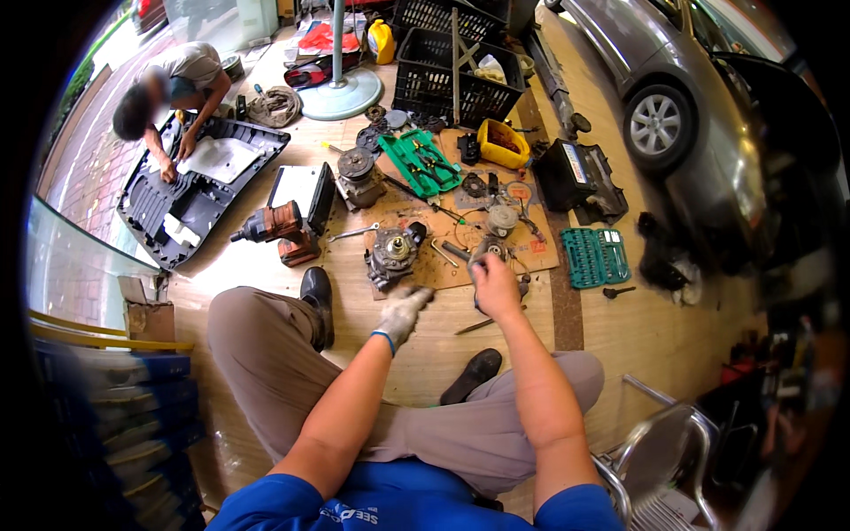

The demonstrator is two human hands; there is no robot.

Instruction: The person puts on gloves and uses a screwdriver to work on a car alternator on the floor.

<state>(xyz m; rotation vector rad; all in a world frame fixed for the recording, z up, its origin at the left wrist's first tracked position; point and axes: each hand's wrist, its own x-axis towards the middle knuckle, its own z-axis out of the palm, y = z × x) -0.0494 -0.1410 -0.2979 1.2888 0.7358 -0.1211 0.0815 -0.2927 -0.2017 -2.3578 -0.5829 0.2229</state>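
My left hand [403, 311], in a light work glove with a blue cuff, has its fingers apart and empty, just below a greasy metal pump-like unit [392, 257] on cardboard [538, 257]. My bare right hand [491, 283] is closed on a dark tool [461, 251], beside a smaller metal part [494, 250] that it partly hides. A combination wrench [352, 232] lies left of the unit, near an orange-and-black power drill [283, 230]. Another round metal assembly [501, 221] sits above my right hand, and a second pump-like unit [357, 177] stands farther back.
A co-worker [177, 80] bends over a black plastic panel [208, 206] at left. Open green tool cases [416, 164] [595, 257], a yellow bin [503, 143], black crates [434, 84] and a car battery [562, 177] surround the work. A grey car [673, 97] is at right, a metal chair [664, 469] lower right.
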